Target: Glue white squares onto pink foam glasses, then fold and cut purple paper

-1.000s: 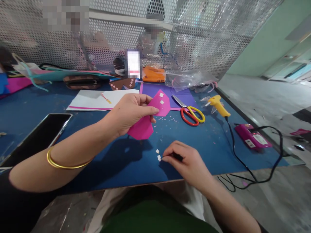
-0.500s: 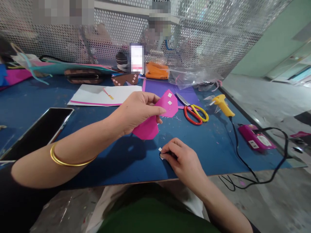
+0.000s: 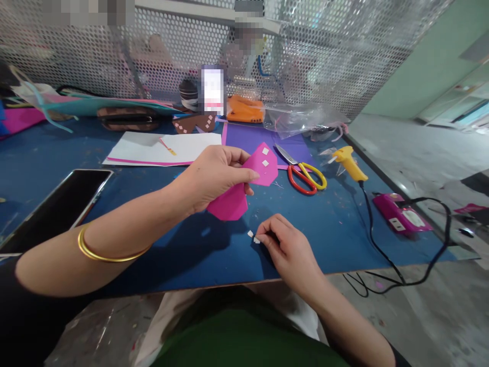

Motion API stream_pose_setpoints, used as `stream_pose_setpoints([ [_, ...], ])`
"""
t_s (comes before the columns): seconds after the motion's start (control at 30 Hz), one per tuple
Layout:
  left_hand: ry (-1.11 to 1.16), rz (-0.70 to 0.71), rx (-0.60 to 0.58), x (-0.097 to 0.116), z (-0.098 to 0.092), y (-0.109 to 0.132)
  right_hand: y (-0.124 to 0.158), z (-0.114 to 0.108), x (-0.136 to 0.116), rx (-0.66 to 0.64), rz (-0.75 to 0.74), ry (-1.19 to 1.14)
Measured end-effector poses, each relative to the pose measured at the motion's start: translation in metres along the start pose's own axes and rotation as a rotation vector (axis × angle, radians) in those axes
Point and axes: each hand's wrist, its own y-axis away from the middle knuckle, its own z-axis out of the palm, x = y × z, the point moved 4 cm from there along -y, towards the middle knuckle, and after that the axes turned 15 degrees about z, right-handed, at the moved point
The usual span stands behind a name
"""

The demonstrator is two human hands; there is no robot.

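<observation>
Above the table, my left hand [image 3: 223,171] is closed on a pink paper cutout [image 3: 229,201], thumb on its face. Two small white squares [image 3: 265,152] are on the cutout's upper right part. My right hand [image 3: 284,239] is low at the table, thumb and forefinger pinched at a small white paper square [image 3: 256,239]. Another white piece [image 3: 250,233] lies just left of those fingertips. Beyond the pink cutout, scissors [image 3: 305,176] with one red and one yellow handle lie with their blades toward the purple sheet [image 3: 248,140].
A yellow glue gun [image 3: 350,163] lies at the right, its cable near a pink power strip [image 3: 401,214]. At the left is a dark-screened tablet [image 3: 57,209]. White paper [image 3: 137,148], a brown cutout [image 3: 193,124] and an orange item [image 3: 244,109] lie further back before the perforated screen.
My right fingertips have shifted slightly at the white pieces, which now show more plainly. My left hand keeps its hold on the pink cutout; the view has moved a little.
</observation>
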Motion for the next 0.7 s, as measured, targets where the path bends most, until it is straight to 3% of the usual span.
stream_pose_setpoints([
  [0.47,0.012,0.022,-0.004,-0.003,0.001,-0.001,0.001,-0.004,0.006,0.042,0.087,-0.060],
  [0.7,0.026,0.017,-0.018,-0.004,0.003,0.001,0.000,-0.013,0.008,0.193,0.049,-0.273],
])
